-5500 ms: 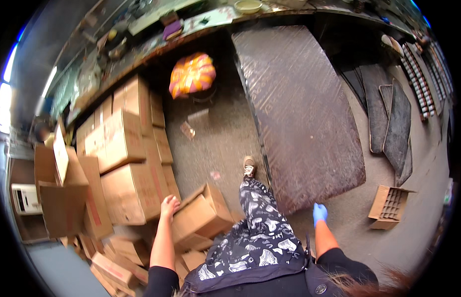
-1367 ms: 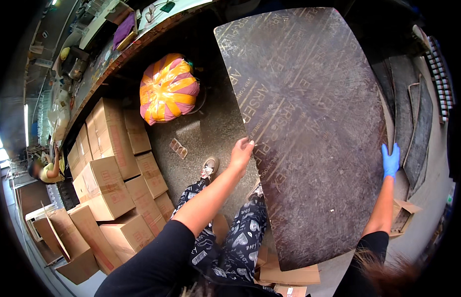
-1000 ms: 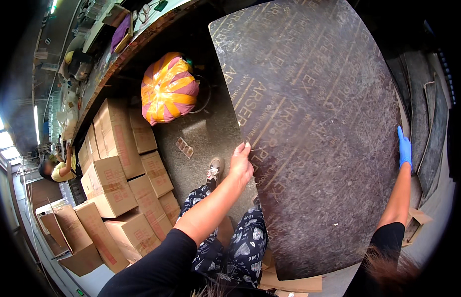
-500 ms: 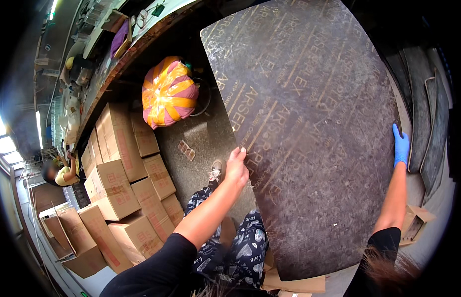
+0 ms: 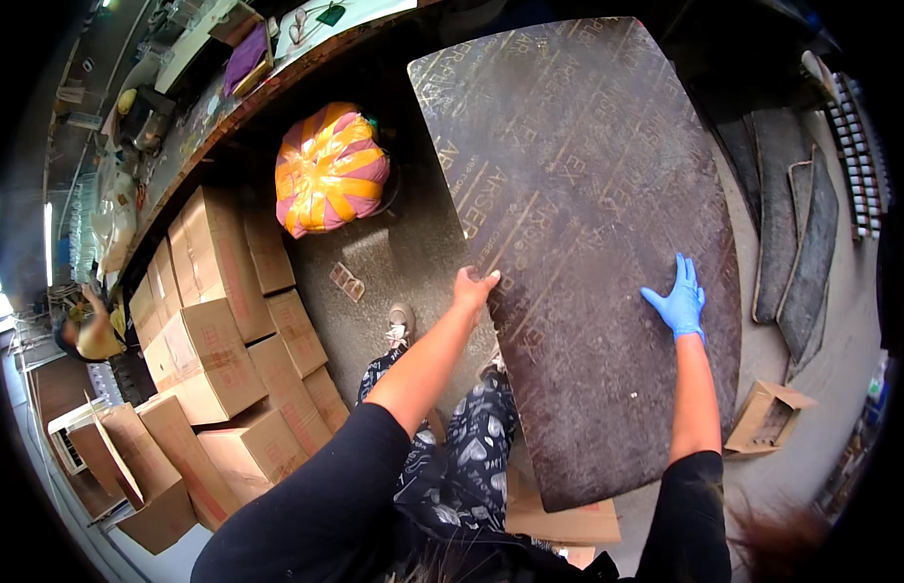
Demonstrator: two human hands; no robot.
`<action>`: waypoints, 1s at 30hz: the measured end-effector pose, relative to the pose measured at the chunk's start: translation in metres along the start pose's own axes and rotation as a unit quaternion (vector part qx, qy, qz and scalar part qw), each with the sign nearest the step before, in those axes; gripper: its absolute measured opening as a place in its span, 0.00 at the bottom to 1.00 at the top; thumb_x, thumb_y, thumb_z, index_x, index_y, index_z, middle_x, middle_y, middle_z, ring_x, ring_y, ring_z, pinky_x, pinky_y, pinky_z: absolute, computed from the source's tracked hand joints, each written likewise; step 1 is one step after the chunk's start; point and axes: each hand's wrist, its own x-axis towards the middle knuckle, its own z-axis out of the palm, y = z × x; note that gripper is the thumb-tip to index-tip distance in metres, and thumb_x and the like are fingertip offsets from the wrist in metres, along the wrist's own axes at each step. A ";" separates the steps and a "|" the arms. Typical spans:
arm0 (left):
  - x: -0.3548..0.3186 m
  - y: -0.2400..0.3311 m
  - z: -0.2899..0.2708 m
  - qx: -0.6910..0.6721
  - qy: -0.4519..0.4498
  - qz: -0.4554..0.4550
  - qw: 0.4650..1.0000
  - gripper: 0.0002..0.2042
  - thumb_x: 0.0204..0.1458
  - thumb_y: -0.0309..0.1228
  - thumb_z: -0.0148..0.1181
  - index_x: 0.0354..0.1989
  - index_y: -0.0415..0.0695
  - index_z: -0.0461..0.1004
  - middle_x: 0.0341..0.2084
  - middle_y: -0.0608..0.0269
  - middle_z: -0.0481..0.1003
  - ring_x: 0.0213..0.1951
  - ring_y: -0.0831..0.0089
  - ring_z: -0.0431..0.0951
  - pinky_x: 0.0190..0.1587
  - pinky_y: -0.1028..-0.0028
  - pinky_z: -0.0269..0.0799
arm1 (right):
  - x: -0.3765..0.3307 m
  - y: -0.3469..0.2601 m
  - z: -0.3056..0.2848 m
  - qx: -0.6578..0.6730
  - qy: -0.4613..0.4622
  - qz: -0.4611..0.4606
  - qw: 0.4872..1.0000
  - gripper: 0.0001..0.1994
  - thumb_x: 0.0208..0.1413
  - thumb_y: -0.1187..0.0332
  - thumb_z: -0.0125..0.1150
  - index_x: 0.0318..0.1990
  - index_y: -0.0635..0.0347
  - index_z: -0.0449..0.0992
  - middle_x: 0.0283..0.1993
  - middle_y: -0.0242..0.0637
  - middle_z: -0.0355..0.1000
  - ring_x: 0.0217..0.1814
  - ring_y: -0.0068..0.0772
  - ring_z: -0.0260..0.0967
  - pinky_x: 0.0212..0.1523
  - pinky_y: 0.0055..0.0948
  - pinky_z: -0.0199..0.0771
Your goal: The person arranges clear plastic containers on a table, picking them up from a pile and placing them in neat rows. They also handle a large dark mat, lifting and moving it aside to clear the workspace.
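A large dark brown sheet of film-faced plywood (image 5: 588, 321), with rounded corners and pale printing, stretches out in front of me. My bare left hand (image 5: 475, 289) grips its left edge, thumb on the top face and the other fingers mostly hidden at the rim. My right hand (image 5: 679, 299), in a blue glove, lies over the board's top face near its right side, fingers spread and holding nothing. Part of a cardboard piece (image 5: 568, 523) shows below the board's near end.
Cardboard boxes (image 5: 214, 360) are stacked at my left. A bundle wrapped in orange tape (image 5: 332, 170) sits on the floor by a long workbench (image 5: 204, 146). Dark curved strips (image 5: 777, 223) and a small open box (image 5: 766, 420) lie at the right. Another person (image 5: 100, 335) is at far left.
My right hand has left the board's right edge and moved left onto its top face, fingers spread. My left hand keeps its hold on the left edge. The view has shifted slightly.
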 end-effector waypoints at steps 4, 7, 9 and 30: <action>-0.030 0.007 -0.085 0.072 -0.069 -0.006 0.995 0.42 0.46 0.49 0.66 0.64 0.40 0.52 0.51 0.46 0.69 0.54 0.62 0.67 0.56 0.60 0.62 | -0.070 -0.003 0.015 0.205 0.152 0.009 0.967 0.36 0.52 0.58 0.62 0.65 0.63 0.54 0.67 0.52 0.52 0.69 0.50 0.50 0.67 0.42 0.50; -0.039 -0.031 -0.194 0.167 -0.082 0.002 0.982 0.37 0.47 0.42 0.67 0.62 0.40 0.56 0.46 0.49 0.73 0.49 0.64 0.72 0.52 0.63 0.67 | -0.201 0.012 0.047 0.173 0.082 0.059 0.980 0.28 0.53 0.64 0.62 0.58 0.68 0.64 0.60 0.51 0.62 0.64 0.47 0.58 0.66 0.37 0.54; -0.030 -0.060 -0.293 0.214 -0.099 -0.016 0.972 0.30 0.50 0.39 0.64 0.60 0.43 0.60 0.41 0.57 0.74 0.40 0.70 0.75 0.37 0.71 0.71 | -0.305 -0.008 0.063 0.215 -0.086 0.204 0.951 0.25 0.54 0.57 0.60 0.54 0.66 0.70 0.56 0.51 0.68 0.60 0.46 0.64 0.62 0.36 0.61; 0.082 0.110 -0.401 0.082 -0.474 -0.020 0.877 0.12 0.61 0.34 0.45 0.49 0.45 0.66 0.34 0.64 0.71 0.34 0.68 0.75 0.30 0.76 0.72 | -0.555 -0.101 0.177 0.489 0.040 0.412 0.768 0.21 0.54 0.55 0.58 0.48 0.63 0.75 0.51 0.42 0.74 0.54 0.36 0.71 0.57 0.33 0.66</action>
